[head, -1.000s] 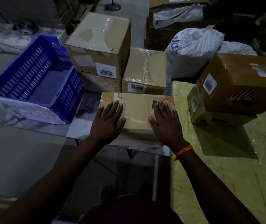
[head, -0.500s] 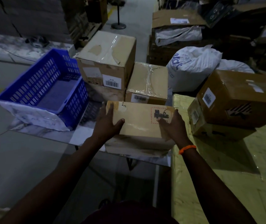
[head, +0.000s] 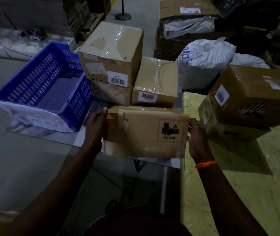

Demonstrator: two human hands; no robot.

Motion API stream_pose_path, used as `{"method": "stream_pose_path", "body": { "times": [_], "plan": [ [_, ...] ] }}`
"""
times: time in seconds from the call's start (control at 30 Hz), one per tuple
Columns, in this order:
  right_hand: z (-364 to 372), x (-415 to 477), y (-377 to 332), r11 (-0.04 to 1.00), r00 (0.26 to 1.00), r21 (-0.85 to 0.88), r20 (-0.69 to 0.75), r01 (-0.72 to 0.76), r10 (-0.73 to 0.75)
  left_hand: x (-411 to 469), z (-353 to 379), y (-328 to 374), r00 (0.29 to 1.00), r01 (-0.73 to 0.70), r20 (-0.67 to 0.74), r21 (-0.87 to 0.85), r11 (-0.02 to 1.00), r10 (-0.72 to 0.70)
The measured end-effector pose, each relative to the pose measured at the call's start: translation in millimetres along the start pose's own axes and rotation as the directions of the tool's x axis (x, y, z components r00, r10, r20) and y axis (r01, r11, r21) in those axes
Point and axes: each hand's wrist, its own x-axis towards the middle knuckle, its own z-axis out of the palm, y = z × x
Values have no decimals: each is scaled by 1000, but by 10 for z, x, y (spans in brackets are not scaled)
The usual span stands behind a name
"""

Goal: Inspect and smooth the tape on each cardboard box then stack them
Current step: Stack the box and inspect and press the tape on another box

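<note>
Two grips, box between them, seemingly lifted

On flat brown cardboard box, front face: red dashed-border hazard label, black battery-and-flame pictogram, "UN 3481" beneath. Behind, tall taped brown carton: white barcode sticker, digits too small. Low plastic-wrapped carton: barcode label, unreadable. White sack: big blue letters, creased, illegible. Large brown carton at right: white code label, blurred.
</note>
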Motion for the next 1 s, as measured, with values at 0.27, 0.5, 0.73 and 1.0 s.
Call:
{"method": "stream_pose_path", "body": {
  "times": [0.27,0.5,0.73,1.0],
  "plan": [
    [-143,-411,388,999,999,-23,-19,-26,26,-206,-167,-411,998,26,60,119,993,-33],
    [-382,-453,802,988,994,-107,14,-108,110,-343,-286,-831,976,132,155,132,982,-152],
    [-308,-450,859,937,998,-345,-28,-63,57,-421,-304,-908,976,56,192,228,972,-102],
    [523,-182,734,347,845,-771,478,534,-239,-71,385,-745,766,-642,592,724,251,250]
  ]
}}
